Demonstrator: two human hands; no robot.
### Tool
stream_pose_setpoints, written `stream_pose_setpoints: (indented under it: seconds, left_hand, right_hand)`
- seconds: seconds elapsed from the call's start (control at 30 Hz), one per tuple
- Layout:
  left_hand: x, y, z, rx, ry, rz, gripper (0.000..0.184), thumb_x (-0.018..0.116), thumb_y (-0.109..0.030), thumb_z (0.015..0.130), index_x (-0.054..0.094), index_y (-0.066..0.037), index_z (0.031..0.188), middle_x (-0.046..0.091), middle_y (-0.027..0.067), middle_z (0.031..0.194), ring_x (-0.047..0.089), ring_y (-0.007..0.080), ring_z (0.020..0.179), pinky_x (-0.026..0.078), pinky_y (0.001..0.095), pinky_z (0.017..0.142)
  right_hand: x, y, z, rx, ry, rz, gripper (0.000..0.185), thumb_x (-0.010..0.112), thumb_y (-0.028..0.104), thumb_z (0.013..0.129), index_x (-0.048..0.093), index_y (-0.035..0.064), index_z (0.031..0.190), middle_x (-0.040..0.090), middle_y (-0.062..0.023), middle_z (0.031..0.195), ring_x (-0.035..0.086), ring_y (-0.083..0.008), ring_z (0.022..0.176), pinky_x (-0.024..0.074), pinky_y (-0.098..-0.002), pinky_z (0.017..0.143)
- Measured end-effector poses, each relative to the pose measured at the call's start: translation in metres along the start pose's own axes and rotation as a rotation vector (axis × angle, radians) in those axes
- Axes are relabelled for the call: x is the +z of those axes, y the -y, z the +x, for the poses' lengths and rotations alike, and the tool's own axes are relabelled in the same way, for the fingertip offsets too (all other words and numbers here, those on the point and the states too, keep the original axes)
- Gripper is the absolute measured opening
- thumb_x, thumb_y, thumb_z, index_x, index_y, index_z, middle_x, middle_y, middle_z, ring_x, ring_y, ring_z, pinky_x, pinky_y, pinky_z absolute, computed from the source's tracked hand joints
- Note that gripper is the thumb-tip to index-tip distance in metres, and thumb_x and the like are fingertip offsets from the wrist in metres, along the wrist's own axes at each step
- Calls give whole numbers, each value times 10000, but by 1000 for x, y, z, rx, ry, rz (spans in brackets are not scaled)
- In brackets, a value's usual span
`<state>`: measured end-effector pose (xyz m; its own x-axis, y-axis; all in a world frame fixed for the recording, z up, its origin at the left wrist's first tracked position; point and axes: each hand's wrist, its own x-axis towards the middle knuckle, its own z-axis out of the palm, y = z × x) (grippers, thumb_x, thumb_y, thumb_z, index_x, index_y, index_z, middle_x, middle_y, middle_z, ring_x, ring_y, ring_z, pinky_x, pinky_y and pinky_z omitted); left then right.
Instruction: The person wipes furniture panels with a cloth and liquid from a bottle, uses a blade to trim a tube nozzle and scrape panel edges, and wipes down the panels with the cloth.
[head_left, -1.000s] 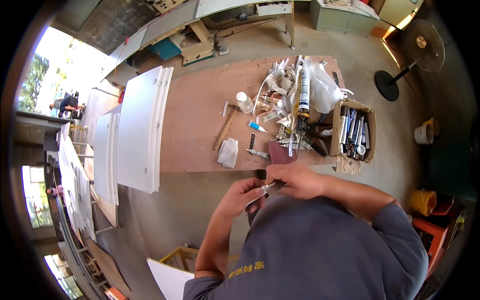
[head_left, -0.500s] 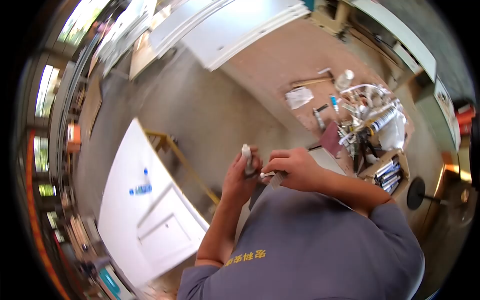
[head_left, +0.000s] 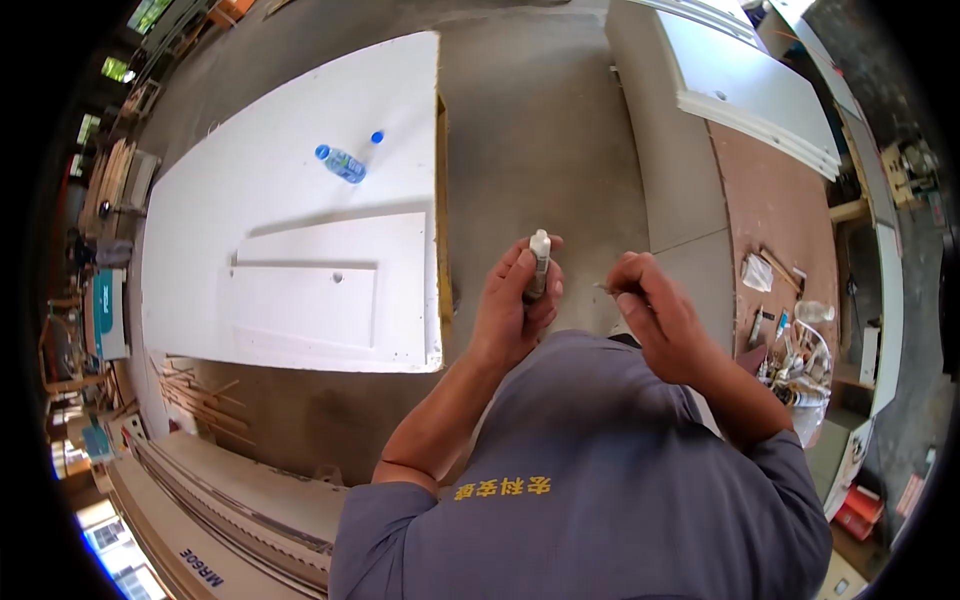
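Upright in my left hand (head_left: 515, 300), the fingers wrap a small grey tube with a white cap (head_left: 541, 245) that points up and away from me. My right hand (head_left: 655, 310) is apart from it, to the right, with thumb and fingers pinched together. A small thin tip (head_left: 603, 288) sticks out between those fingers; the rest is hidden. To the left, a large white table (head_left: 290, 110) bears two white panels, the upper one (head_left: 300, 310) with a small round hole. A blue-labelled plastic bottle (head_left: 341, 164) lies behind them beside a blue cap (head_left: 377, 137).
On the right, a brown-topped workbench (head_left: 760, 190) holds stacked white panels (head_left: 750, 80), a white paper (head_left: 757, 273) and a cluster of tubes and tools. Wood strips (head_left: 205, 400) lie below the white table. A long machine marked MR60E (head_left: 200, 567) stands at lower left.
My view has swung left, bringing the white table closer in front. My hands have moved apart; the right hand is now farther from the tube, while the left still holds it.
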<state>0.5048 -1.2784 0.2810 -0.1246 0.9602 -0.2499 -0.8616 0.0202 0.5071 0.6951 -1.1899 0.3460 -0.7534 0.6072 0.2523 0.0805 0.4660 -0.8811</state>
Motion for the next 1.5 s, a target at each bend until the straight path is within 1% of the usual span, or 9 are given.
stream_pose_setpoints:
  seconds: [0.07, 0.13, 0.27, 0.4, 0.47, 0.63, 0.8, 1.13, 1.5]
  left_hand:
    - [-22, -23, -16, 69, 122, 284, 452, 530, -420, 1024, 532, -45, 1277, 575, 25, 749, 309, 51, 442, 277, 205, 414]
    - [-36, -38, -27, 130, 50, 266, 478, 582, -440, 993, 571, -26, 1230, 589, 44, 710, 312, 45, 440, 276, 201, 419]
    - [-66, -63, -43, 279, 105, 193, 386, 657, -308, 963, 645, 0, 1195, 632, 58, 781, 490, 64, 557, 331, 204, 478]
    - [-72, -85, -54, 503, -92, 321, 437, 723, -322, 913, 661, 66, 1105, 643, 90, 703, 581, 108, 561, 390, 217, 463]
    - [-71, -97, -59, 488, -139, 307, 300, 728, -195, 896, 706, 41, 1080, 692, 109, 877, 653, 135, 721, 471, 242, 579]
    - [-63, -110, -45, 680, -302, 261, 287, 716, -179, 905, 701, 77, 1035, 694, 102, 754, 660, 160, 674, 484, 254, 577]
    - [-53, -113, -32, 820, -472, 310, 296, 712, -178, 918, 680, 68, 1079, 704, 160, 801, 631, 163, 580, 484, 275, 493]
    - [-32, -92, -33, 918, -712, 304, 229, 697, -164, 921, 699, 58, 979, 683, 126, 694, 648, 169, 573, 393, 242, 435]
    - [-35, -71, -64, 969, -720, 297, 234, 688, -163, 928, 696, 67, 967, 673, 116, 677, 621, 148, 557, 401, 244, 454]
  right_hand:
    - [7, 1, 27, 151, 135, 32, 84, 574, 47, 945, 503, 17, 977, 520, -118, 724, 543, -215, 596, 412, -379, 565]
    - [25, 11, 57, 167, 202, 73, 20, 559, 6, 951, 576, 0, 961, 532, -114, 667, 542, -170, 593, 417, -346, 552]
    - [52, 13, 111, 34, 354, 132, 248, 615, -46, 907, 697, 15, 1134, 637, -100, 771, 575, -160, 632, 444, -298, 556]
    - [76, 13, 179, -266, 533, 67, 298, 668, -56, 845, 725, 41, 1121, 643, -80, 820, 587, -177, 637, 455, -300, 552]
    - [86, 12, 207, -451, 573, 59, 329, 691, -63, 811, 736, 61, 1112, 629, -61, 803, 583, -159, 615, 446, -295, 523]
    - [100, 7, 279, -682, 749, 101, 351, 717, -50, 770, 745, 67, 1100, 624, -44, 784, 577, -140, 585, 435, -278, 488]
    - [114, 10, 332, -830, 928, 126, 336, 731, -32, 760, 750, 62, 1082, 619, -34, 762, 571, -135, 570, 431, -274, 475]
    - [141, 24, 349, -965, 1091, 220, 331, 737, -41, 738, 749, 60, 1053, 609, -34, 733, 568, -139, 556, 423, -277, 457]
    - [155, 41, 317, -984, 1147, 192, 331, 733, -45, 717, 750, 64, 1029, 611, -35, 735, 581, -140, 569, 435, -273, 461]
